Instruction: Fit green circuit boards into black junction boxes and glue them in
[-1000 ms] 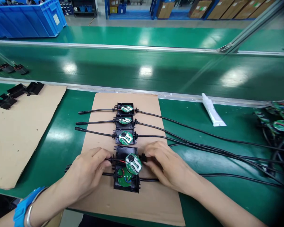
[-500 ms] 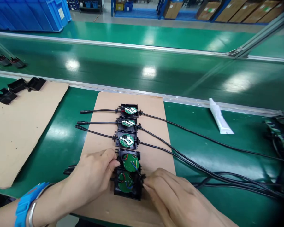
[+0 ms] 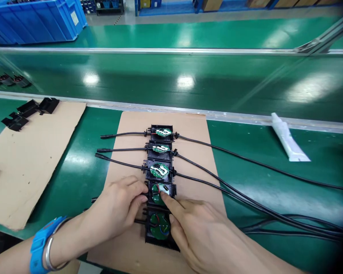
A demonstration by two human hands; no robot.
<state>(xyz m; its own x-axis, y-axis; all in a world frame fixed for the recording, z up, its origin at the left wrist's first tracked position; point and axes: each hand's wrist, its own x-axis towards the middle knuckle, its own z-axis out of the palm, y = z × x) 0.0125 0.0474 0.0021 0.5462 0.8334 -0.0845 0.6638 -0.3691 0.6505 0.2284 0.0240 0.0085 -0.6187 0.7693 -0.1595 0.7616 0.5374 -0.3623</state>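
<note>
Five small black plastic cases stand in a column, each with a round green circuit board. My left hand (image 3: 121,201) is closed in a pinch on a black cable (image 3: 94,199) at the left edge of the fourth case (image 3: 173,189); the hand hides most of that cable. My right hand (image 3: 200,224) has its index fingertip on the fourth case's circuit board (image 3: 156,196), thumb apart beside the nearest case (image 3: 153,240). A pale patch shows by that fingertip. Red and blue wires cross the nearest circuit board (image 3: 160,226).
The cases lie on a cardboard sheet (image 3: 188,121). Black cables (image 3: 240,156) run off to the right. A white tube (image 3: 288,139) lies at the right. Black plastic parts (image 3: 28,108) sit on another cardboard sheet (image 3: 48,152) at the left. Behind stands a blue crate (image 3: 37,23).
My right hand has moved from the cable at the cases' right edge onto the fourth circuit board, where a pale patch now shows. My left hand keeps its pinch. The view has shifted slightly.
</note>
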